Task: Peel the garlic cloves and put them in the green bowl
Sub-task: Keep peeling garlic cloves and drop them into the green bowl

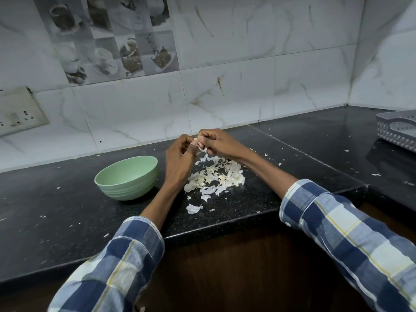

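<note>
1. Fingertips did the work here: our left hand curled round the garlic clove and pinched it, while our right hand closed its thumb and fingers on a strip of loose skin hanging from the clove.
2. We judged the step in hand to be stripping that skin. To do it well, we needed a steady hold on the left and a pull away along the clove on the right, so the papery skin would come off in one piece.
3. We held the clove above the pile of peels on the black counter, so that scraps could fall there.
4. The green bowl stood just left of our left wrist, apart from the peels. We could not see into it, so we could not tell how many cloves lay inside.
5. A grey tray sat well apart at the far right.
</note>
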`<state>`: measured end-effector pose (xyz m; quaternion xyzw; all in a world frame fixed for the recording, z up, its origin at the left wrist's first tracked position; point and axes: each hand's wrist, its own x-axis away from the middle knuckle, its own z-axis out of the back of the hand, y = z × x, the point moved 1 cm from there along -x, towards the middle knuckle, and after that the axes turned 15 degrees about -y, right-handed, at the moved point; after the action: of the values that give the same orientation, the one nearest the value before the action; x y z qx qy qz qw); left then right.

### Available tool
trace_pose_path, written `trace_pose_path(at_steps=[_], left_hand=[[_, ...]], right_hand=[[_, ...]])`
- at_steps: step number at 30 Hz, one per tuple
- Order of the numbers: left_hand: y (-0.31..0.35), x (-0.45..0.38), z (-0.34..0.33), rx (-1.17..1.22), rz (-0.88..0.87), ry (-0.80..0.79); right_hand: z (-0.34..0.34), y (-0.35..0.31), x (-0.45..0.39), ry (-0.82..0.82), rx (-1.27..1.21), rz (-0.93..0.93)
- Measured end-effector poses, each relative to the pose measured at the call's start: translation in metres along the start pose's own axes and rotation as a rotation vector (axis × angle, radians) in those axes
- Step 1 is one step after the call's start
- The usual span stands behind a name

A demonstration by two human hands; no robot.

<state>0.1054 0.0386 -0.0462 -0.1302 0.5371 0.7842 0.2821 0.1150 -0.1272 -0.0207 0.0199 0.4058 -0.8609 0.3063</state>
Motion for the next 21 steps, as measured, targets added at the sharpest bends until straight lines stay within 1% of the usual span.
trace_pose_path(at_steps=[3, 5, 8, 10, 12, 13, 18, 21], left_hand=[[-0.0021, 0.0008, -0.0022, -0.025, 0.075, 0.019], [-0.0028, 0.0024, -0.0024, -0.036, 0.082, 0.008], [-0.0002, 0.0034, -0.0028, -0.092, 0.027, 0.015], [0.0013, 0.0025, 0.0002, -0.113, 0.028, 0.042], [0.0005, -0.0001, 0.0017, -0.094, 0.043, 0.027], [0.0003, -0.0008, 0.0011, -0.080, 0.042, 0.016], [0.0013, 0.0025, -0.0016, -0.101, -0.021, -0.024], [-0.0006, 0.0028, -0.0029, -0.098, -0.051, -0.061]], right_hand=[[0.0016, 0.0005, 0.0008, 0.013, -0.104, 0.000], [0.0032, -0.0002, 0.0018, 0.044, -0.106, -0.004], [0.0042, -0.0003, 0.0037, 0.078, -0.025, -0.001], [0.0025, 0.0012, 0.0044, 0.075, 0.107, -0.008], [-0.0002, 0.0024, 0.0043, 0.057, 0.241, -0.036], [-0.0009, 0.0025, 0.0045, 0.051, 0.270, -0.042], [-0.0014, -0.0025, 0.0065, 0.075, 0.295, 0.025], [-0.0029, -0.0054, 0.0067, 0.074, 0.229, 0.045]])
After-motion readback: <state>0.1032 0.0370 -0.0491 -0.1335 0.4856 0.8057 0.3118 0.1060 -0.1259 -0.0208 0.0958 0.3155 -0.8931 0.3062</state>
